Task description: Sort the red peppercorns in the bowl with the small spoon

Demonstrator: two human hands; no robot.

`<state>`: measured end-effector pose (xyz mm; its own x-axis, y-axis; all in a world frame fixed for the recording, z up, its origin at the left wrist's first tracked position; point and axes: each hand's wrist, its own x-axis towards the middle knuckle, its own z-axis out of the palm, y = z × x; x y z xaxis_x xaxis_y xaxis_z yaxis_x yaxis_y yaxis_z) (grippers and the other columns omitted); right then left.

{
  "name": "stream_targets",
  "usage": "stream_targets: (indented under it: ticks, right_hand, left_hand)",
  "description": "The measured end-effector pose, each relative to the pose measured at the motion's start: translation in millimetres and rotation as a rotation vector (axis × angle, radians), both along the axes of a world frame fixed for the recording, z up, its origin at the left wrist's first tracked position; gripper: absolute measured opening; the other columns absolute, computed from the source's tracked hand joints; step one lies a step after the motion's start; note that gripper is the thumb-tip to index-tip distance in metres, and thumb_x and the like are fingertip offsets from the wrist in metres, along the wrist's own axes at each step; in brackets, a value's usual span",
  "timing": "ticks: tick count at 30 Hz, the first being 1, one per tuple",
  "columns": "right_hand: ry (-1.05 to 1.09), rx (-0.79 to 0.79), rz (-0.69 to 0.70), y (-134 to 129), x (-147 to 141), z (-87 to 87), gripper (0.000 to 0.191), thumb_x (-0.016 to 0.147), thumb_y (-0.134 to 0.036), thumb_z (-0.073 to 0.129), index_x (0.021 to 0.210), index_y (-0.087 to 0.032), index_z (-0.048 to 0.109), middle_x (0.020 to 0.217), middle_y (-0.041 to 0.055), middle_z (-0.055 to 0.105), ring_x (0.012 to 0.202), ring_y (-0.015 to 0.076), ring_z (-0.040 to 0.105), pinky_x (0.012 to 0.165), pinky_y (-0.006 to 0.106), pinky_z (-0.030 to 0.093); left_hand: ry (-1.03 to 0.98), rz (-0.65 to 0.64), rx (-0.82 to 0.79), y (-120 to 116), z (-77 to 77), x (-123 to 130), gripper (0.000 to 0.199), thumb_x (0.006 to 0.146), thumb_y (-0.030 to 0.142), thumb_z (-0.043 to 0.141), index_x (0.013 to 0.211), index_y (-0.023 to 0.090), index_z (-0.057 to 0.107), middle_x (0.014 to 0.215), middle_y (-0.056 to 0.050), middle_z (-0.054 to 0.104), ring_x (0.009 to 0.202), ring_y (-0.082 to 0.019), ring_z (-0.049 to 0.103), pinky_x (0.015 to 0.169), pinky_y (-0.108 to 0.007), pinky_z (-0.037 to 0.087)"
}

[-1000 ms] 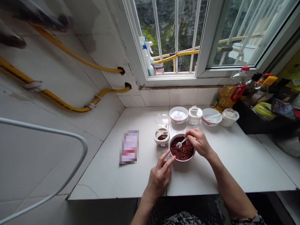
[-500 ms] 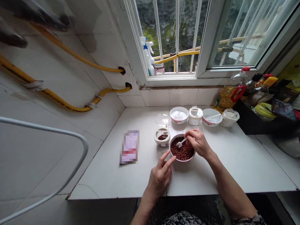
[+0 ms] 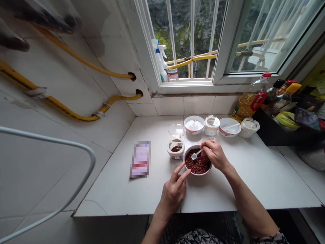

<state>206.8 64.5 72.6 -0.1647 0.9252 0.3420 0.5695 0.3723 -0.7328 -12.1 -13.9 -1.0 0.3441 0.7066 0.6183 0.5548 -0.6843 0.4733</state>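
A bowl of dark red peppercorn-like grains [image 3: 198,166] stands near the middle of the white counter. My right hand [image 3: 214,155] pinches the handle of a small white spoon [image 3: 194,156] over the grains, at the bowl's right side. Two fingertips of my left hand [image 3: 175,186] rest on the bowl's lower left rim, the fingers apart and holding nothing. Just left of the bowl, an open white jar [image 3: 175,154] has some of the same dark grains inside, its clear lid [image 3: 175,129] raised behind it.
Behind are a bowl of white powder [image 3: 194,125], a lidded jar [image 3: 211,125], a bowl with a white spoon [image 3: 230,127] and another jar [image 3: 249,128]. An oil bottle [image 3: 251,98] stands at the right back. A pinkish packet [image 3: 141,159] lies left on the counter [image 3: 111,189].
The spoon's head has turned slightly within the bowl, and my right fingers have shifted a little. My left hand has stayed in place.
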Motion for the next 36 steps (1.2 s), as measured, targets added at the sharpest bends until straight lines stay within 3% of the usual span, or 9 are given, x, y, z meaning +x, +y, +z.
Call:
stream_targets:
  ticks: [10, 14, 21, 28, 32, 36]
  right_hand:
    - [0.034, -0.02, 0.041, 0, -5, -2.6, 0.021, 0.086, -0.014, 0.045, 0.073, -0.023, 0.06, 0.054, -0.0019, 0.066, 0.071, 0.0207, 0.063, 0.088, 0.038, 0.045]
    - [0.137, -0.066, 0.015, 0, -5, 0.3, 0.021, 0.085, -0.016, 0.045, 0.072, -0.023, 0.059, 0.054, -0.0029, 0.065, 0.057, 0.0173, 0.06, 0.075, 0.033, 0.048]
    - [0.321, -0.155, -0.018, -1, -2, 3.6, 0.015, 0.083, -0.022, 0.049, 0.074, -0.021, 0.062, 0.055, -0.0019, 0.065, 0.055, 0.0162, 0.062, 0.062, 0.029, 0.049]
    - [0.499, -0.259, -0.032, 3, -1, 3.0, 0.015, 0.083, -0.031, 0.055, 0.078, -0.019, 0.063, 0.056, 0.0006, 0.067, 0.056, 0.0173, 0.064, 0.062, 0.03, 0.053]
    - [0.558, -0.188, -0.031, 2, -11, 6.1, 0.018, 0.088, -0.035, 0.055, 0.087, -0.019, 0.062, 0.065, 0.0023, 0.07, 0.065, 0.0188, 0.068, 0.068, 0.033, 0.057]
    - [0.405, 0.003, -0.008, -4, -29, 8.7, 0.016, 0.097, -0.031, 0.048, 0.097, -0.022, 0.061, 0.086, 0.0062, 0.073, 0.079, 0.0199, 0.072, 0.075, 0.034, 0.057]
  left_hand:
    - [0.014, 0.004, -0.017, -1, 0.1, 0, 0.051, 0.093, 0.001, 0.043, 0.138, 0.025, 0.049, 0.142, -0.014, 0.053, 0.095, -0.014, 0.072, 0.076, -0.023, 0.062]
    - [0.014, 0.004, -0.009, 0, 0.1, 0, 0.052, 0.094, 0.002, 0.044, 0.139, 0.026, 0.049, 0.143, -0.014, 0.053, 0.097, -0.015, 0.072, 0.076, -0.023, 0.062]
    - [0.011, -0.007, -0.01, 0, 0.0, 0, 0.05, 0.094, 0.002, 0.043, 0.138, 0.024, 0.049, 0.142, -0.016, 0.052, 0.095, -0.014, 0.071, 0.075, -0.023, 0.062]
    - [0.011, 0.002, -0.011, 0, -1.4, 0, 0.05, 0.094, 0.003, 0.042, 0.139, 0.025, 0.049, 0.142, -0.015, 0.053, 0.098, -0.016, 0.072, 0.075, -0.023, 0.062]
    - [0.015, -0.001, -0.018, 0, -1.4, -1, 0.051, 0.095, 0.003, 0.043, 0.14, 0.026, 0.048, 0.142, -0.015, 0.053, 0.102, -0.017, 0.071, 0.076, -0.024, 0.062]
    - [0.008, -0.002, -0.01, 0, -0.2, -1, 0.051, 0.095, 0.003, 0.043, 0.14, 0.026, 0.048, 0.142, -0.015, 0.053, 0.097, -0.015, 0.072, 0.075, -0.023, 0.062]
